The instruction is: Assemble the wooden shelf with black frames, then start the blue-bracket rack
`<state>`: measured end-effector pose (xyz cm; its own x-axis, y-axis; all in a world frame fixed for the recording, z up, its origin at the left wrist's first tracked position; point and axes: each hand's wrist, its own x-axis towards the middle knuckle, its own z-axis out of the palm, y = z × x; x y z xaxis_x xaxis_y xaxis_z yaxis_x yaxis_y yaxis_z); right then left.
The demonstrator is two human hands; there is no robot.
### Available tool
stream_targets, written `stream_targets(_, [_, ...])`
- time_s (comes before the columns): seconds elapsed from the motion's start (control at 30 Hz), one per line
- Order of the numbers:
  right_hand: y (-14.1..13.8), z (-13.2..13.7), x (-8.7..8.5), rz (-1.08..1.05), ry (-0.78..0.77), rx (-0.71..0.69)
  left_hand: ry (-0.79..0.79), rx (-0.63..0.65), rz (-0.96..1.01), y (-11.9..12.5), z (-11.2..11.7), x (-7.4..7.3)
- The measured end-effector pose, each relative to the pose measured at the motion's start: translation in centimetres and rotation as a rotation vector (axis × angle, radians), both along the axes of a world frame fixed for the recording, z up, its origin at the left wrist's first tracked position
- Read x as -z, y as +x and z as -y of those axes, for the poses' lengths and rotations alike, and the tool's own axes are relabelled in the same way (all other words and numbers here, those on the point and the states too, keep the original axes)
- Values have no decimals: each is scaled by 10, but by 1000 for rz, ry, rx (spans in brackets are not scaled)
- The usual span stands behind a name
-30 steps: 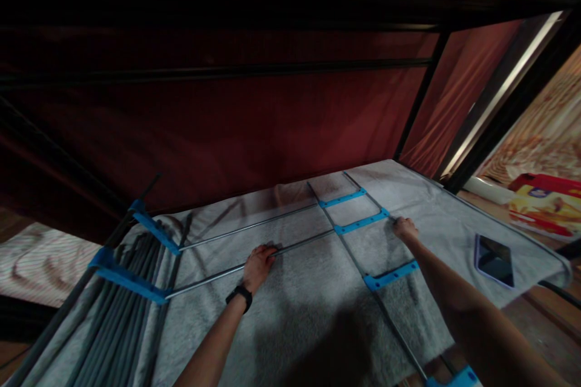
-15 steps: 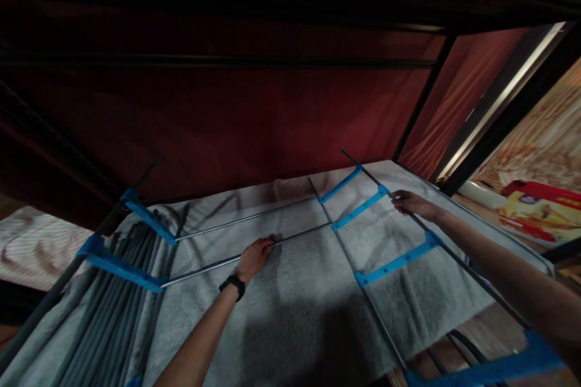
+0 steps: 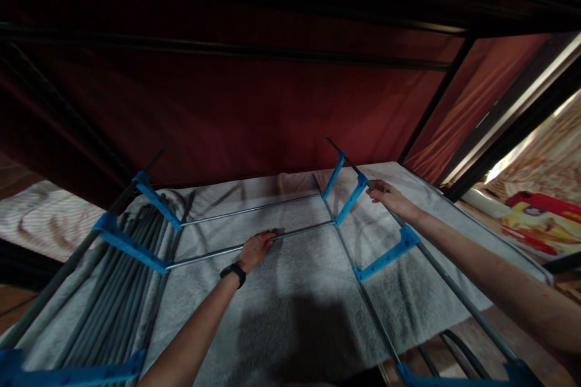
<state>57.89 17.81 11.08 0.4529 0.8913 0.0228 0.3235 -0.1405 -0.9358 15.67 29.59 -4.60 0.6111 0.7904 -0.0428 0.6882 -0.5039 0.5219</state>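
My left hand, with a black band at the wrist, is closed around a thin grey metal crossbar near its middle. My right hand grips the outer long tube on the right side, just below a blue plastic bracket. These belong to a frame of grey tubes joined by blue brackets, lying on a pale blanket. Another blue bracket stands tilted up nearer to me on the right. On the left side, blue brackets also hold an outer tube raised.
A bundle of loose grey tubes lies on the blanket at the left. Dark red fabric hangs behind, within black metal bars. A red and yellow package lies beyond the bed edge at the right.
My right hand has moved left and slightly up with the outer tube, and the right brackets now tilt more steeply. My left hand stays on the crossbar. The view has shifted slightly.
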Motion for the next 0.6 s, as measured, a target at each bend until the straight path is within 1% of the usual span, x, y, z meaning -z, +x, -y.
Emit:
stream_targets(0.07, [-1, 3, 2, -70, 13, 4, 6, 6, -11, -1, 0, 1])
stream_targets(0.17, [-6, 11, 11, -272, 72, -4, 18, 19, -35, -1, -1, 3])
stream_targets(0.23, [-12, 17, 24, -392, 127, -38, 27, 20, -48, 0, 0, 4])
stream_targets(0.3, [-19, 20, 40, -455, 140, -52, 33, 12, -55, 2, 0, 5])
stream_targets(0.4, [-29, 18, 65, -406, 105, -50, 30, -4, -58, 3, 0, 5])
stream_targets(0.53, [-39, 11, 96, -265, 126, -146, 25, 10, -24, 2, 3, 3])
stream_targets(0.6, [-44, 10, 110, -209, 118, -132, 23, 9, 8, 1, 4, 1])
